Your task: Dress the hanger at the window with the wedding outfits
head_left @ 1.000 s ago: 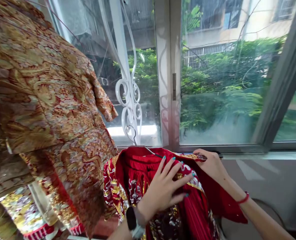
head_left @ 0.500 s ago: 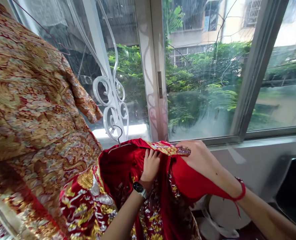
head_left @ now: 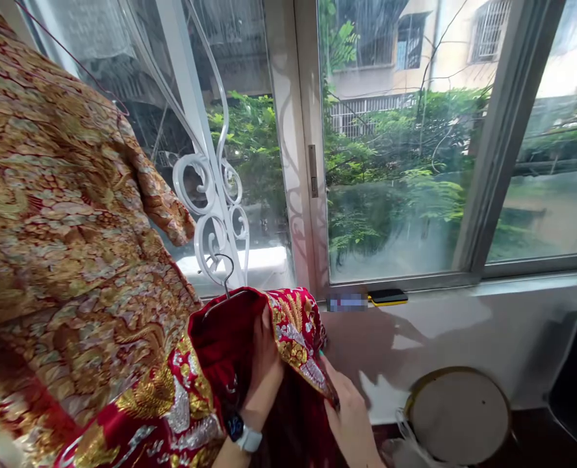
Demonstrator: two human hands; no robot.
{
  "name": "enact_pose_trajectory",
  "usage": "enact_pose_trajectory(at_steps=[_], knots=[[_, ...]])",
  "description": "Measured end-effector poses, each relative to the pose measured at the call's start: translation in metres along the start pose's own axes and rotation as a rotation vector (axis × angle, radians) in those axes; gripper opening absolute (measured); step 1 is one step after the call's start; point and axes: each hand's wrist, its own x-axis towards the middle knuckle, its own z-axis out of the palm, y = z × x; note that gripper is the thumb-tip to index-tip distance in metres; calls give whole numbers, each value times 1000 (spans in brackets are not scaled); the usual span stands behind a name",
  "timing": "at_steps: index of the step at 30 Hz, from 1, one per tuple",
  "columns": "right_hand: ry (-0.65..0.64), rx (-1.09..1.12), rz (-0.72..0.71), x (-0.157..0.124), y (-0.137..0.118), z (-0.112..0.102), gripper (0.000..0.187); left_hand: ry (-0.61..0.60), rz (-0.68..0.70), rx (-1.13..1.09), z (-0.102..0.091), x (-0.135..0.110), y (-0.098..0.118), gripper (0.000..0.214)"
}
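Observation:
A dark red jacket (head_left: 293, 338) with gold and silver embroidery hangs from a thin metal hanger (head_left: 227, 270), its front parted and the plain red lining showing. Inside the opening is my left hand (head_left: 266, 361), a watch on its wrist. Its fingers stretch up against the lining below the shoulder, with their tips partly hidden by the cloth. On the right, my right hand (head_left: 349, 406) pinches the jacket's embroidered edge, with one fingertip lying on the outer face.
A gold-patterned robe (head_left: 74, 214) hangs at left, beside a white scrolled metal grille (head_left: 215, 195). Behind is a sliding window (head_left: 396, 195). On its sill lie a black and yellow phone-like item (head_left: 388, 297) and a blurred small box (head_left: 347, 302). A round stool-like top (head_left: 459, 416) stands lower right.
My right hand has moved down and left, from the raised shoulder to the front edge. The jacket's shoulder has dropped back, uncovering the sill items. My left hand has shifted slightly left.

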Motion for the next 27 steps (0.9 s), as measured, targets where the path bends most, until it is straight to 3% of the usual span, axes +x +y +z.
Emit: enact_pose_trajectory(at_steps=[3, 6, 7, 11, 13, 15, 18, 21, 24, 27], knots=[[-181, 55, -41, -15, -6, 33, 67, 63, -159, -76, 7, -3, -8, 60], [-305, 188, -97, -5, -13, 32, 73, 15, -66, -113, 0, -5, -5, 48], [-278, 221, -104, 7, -12, 22, 72, 5, -27, -125, -7, -9, 0, 46], [60, 163, -86, 83, 16, -18, 67, 84, -30, -149, -40, -42, 38, 42], [37, 148, -141, 120, 36, -18, 73, 210, -19, -58, -56, -63, 55, 38], [-77, 208, -197, 146, 50, -8, 73, 423, 3, 157, -69, -81, 61, 36], [-287, 300, -242, 168, 59, -4, 67, 686, 13, 521, -85, -103, 49, 47], [-458, 271, -274, 184, 54, -27, 66, 783, 5, 710, -100, -118, 28, 58], [-397, 228, -303, 203, 42, -56, 63, 710, -133, 659, -110, -128, 9, 57], [-250, 210, -255, 213, 33, -64, 60, 600, -218, 510, -110, -130, -2, 46]])
